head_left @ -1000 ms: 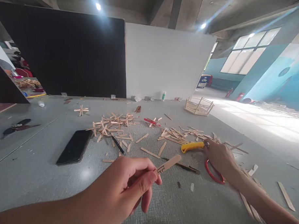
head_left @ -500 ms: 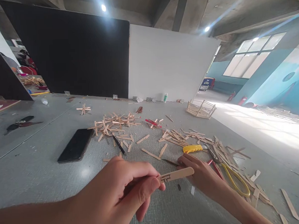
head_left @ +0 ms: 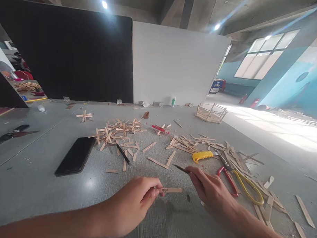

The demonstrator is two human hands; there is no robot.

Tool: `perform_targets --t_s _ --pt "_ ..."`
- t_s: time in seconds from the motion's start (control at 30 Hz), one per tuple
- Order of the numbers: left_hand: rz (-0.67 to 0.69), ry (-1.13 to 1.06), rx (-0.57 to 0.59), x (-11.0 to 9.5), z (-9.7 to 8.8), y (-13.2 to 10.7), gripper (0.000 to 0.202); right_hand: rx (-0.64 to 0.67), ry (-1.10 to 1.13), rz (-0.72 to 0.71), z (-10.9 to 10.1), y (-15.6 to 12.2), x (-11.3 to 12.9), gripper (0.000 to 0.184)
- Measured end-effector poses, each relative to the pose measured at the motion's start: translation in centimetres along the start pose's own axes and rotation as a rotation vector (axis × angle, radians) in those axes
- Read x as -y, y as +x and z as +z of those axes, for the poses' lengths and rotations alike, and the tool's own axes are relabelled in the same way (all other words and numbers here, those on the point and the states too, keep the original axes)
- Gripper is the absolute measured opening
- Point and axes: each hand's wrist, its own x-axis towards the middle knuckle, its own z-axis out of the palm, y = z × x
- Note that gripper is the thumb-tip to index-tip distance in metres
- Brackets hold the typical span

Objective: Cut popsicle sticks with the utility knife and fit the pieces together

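So your left hand [head_left: 140, 203] has its grip pinched on one end of a wooden stick [head_left: 173, 190] with dark lines drawn on it, held out over the surface [head_left: 98, 192] right in front of you. Your right hand [head_left: 215, 191] is closed around a thin, dark pointed tool [head_left: 181, 168], tip aimed away from you, not touching the stick. Scissors [head_left: 226, 164] and a yellow cutter [head_left: 202, 155] lie near that hand, phone [head_left: 75, 156] off to the left.

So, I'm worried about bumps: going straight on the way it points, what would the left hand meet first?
Likely the right hand, which lies in line with the stick in the left hand, though depth is unclear.
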Motion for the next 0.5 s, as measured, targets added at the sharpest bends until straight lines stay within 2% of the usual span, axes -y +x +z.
perform_targets --t_s 0.07,0.13,0.23,0.37,0.5 --pt "-0.050 -0.038 0.098 1.9 0.6 1.7 0.037 0.043 0.016 -0.076 -0.2 -0.4 0.7 0.025" --pt "-0.085 -0.093 0.178 3.3 0.8 2.7 0.035 0.128 0.003 -0.195 -0.3 -0.6 1.4 0.030" --pt "-0.113 -0.158 0.229 4.1 0.9 3.1 0.031 0.243 -0.006 -0.365 -0.3 -0.5 2.3 0.031" --pt "-0.135 -0.209 0.209 4.0 0.8 2.7 0.030 0.304 0.036 -0.395 -0.2 -0.5 3.0 0.039" --pt "-0.149 -0.236 0.195 3.9 0.8 2.6 0.031 0.301 0.033 -0.374 -0.3 -1.0 2.7 0.044"
